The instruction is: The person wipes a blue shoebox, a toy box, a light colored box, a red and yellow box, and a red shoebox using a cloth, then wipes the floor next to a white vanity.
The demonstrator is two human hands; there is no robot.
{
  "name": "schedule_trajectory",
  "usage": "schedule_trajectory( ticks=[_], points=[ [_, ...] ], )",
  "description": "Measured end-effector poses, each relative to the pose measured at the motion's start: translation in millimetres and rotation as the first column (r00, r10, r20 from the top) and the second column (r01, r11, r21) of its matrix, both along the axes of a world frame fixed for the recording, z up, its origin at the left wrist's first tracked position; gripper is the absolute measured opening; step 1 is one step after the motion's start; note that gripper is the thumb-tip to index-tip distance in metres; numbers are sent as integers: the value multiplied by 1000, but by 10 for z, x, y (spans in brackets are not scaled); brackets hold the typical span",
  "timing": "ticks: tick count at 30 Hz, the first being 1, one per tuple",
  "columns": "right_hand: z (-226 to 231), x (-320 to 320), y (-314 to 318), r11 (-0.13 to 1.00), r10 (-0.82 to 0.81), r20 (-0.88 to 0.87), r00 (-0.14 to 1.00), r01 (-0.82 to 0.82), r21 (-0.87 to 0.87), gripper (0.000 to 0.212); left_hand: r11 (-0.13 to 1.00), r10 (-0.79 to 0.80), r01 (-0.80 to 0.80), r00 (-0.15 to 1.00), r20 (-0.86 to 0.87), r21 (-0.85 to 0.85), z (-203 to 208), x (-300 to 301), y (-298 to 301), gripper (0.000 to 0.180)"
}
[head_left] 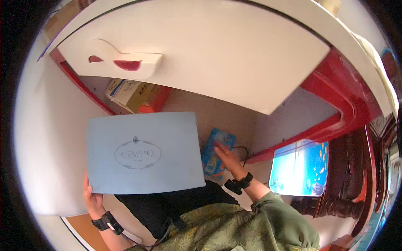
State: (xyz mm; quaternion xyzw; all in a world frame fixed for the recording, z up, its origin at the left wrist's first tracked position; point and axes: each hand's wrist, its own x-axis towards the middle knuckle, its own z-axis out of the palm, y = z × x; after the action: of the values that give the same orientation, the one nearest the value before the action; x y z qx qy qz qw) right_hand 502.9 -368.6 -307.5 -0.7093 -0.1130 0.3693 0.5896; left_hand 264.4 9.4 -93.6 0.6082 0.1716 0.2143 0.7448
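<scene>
White surface (48,146) fills the left edge of the frame. At the lower left, the left hand (94,201) holds the lower left corner of a flat, light blue box (142,178), fingers closed around its edge; a black wrist device (108,223) sits just below that hand. The box lies left of centre, its broad face toward the camera, bearing a dark oval emblem, and its lower edge overlaps the black trousers (144,211).

Above the box, at the upper left, a white handle (151,63) with red openings stands out from a large white panel (226,54), which spans the top of the frame. Below the handle, inside the compartment, a pale and gold package (136,94) lies beside something red (161,98).

Just right of the box, near the centre, lies a bright blue pack (210,165) with a blurred surface. The right hand (231,160) reaches over its right side with fingers extended; whether it grips the pack I cannot tell. A black wrist strap (238,183) circles that wrist, above a green patterned sleeve (289,221).

Farther right, red trim (335,94) edges the compartment, a bright blue glossy panel (299,169) shows below it, and dark wooden furniture (345,167) stands at the right.
</scene>
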Motion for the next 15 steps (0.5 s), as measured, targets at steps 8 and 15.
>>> schedule_trajectory(
  ticks=[8,15],
  points=[
    [903,-664,25,741,-24,-97,995,83,667,64,999,-29,30,999,-31,32,187,278,-286,64],
    [1059,-310,-444,429,-602,-169,780,495,756,47,906,-423,415,894,-146,-80,279,1425,-910,54]
  ],
)
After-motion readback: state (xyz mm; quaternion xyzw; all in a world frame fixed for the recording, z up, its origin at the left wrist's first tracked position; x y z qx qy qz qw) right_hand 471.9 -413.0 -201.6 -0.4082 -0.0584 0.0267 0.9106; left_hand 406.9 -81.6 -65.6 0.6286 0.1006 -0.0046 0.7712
